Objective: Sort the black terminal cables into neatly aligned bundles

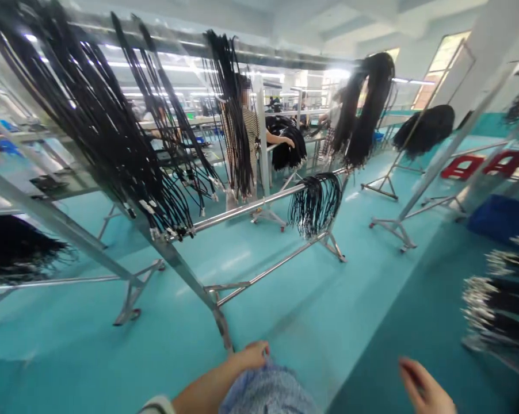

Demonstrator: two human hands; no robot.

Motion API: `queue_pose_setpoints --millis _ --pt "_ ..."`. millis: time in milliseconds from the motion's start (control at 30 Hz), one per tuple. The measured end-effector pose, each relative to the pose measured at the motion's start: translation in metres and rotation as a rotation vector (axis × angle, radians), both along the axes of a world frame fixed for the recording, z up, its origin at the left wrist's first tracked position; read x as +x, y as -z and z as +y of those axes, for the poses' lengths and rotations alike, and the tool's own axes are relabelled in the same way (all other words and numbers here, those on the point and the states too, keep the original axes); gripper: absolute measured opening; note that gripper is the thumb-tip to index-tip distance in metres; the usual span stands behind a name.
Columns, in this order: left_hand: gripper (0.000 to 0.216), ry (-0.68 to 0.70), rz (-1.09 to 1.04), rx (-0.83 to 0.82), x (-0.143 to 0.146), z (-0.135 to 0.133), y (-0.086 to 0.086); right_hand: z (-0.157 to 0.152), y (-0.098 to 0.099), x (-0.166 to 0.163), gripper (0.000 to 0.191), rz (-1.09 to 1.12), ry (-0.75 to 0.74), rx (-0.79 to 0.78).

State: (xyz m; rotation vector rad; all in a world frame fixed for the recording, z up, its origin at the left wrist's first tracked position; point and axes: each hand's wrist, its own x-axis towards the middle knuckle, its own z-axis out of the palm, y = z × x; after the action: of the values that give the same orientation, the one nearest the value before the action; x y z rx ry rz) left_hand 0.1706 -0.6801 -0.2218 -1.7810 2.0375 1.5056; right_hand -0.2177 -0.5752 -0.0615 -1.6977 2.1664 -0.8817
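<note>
A: Which is nearer the stacked cables, the left hand or the right hand?

B: The right, clearly. The stack lies farther off and to the right of it, at the edge of view, with a gap between. Its long axis runs roughly left to right, pale ends facing left.

A: Does that hand hold anything?

B: Nothing shows in it; thumb and fingers curl loosely with space between. The two hands are well apart. The left is low beside the denim; whether it grips the cloth, I cannot tell.

A: And on the left side?

B: The metal rack. Its near post ends just beyond the left hand in view; I cannot tell if they touch. Hanging cables slant down from its top rail.

A: Where is there room?

B: Bare floor opens between rack and stack. The rack's lower bar edges it on the left; the blue bin sits far right, beyond the stack.
</note>
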Motion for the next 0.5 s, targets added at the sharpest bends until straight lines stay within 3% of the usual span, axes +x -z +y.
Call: queue_pose_setpoints --millis 67,167,367,500 --pt "0.022 -0.045 -0.029 0.01 0.007 -0.013 0.009 -0.078 0.008 0.019 0.022 -0.049 -0.203 0.044" --pt "0.025 -0.11 -0.086 0.011 0.016 -0.027 0.022 -0.196 -0.001 0.039 0.028 -0.055 -0.411 0.089" --pt "0.022 -0.205 -0.18 0.141 0.023 -0.054 0.052 -0.418 -0.052 0.049 0.061 0.076 -0.194 0.045" --pt "0.022 -0.259 -0.217 0.215 0.015 -0.104 0.059 -0.545 -0.072 0.05 0.092 0.191 -0.102 -0.037"
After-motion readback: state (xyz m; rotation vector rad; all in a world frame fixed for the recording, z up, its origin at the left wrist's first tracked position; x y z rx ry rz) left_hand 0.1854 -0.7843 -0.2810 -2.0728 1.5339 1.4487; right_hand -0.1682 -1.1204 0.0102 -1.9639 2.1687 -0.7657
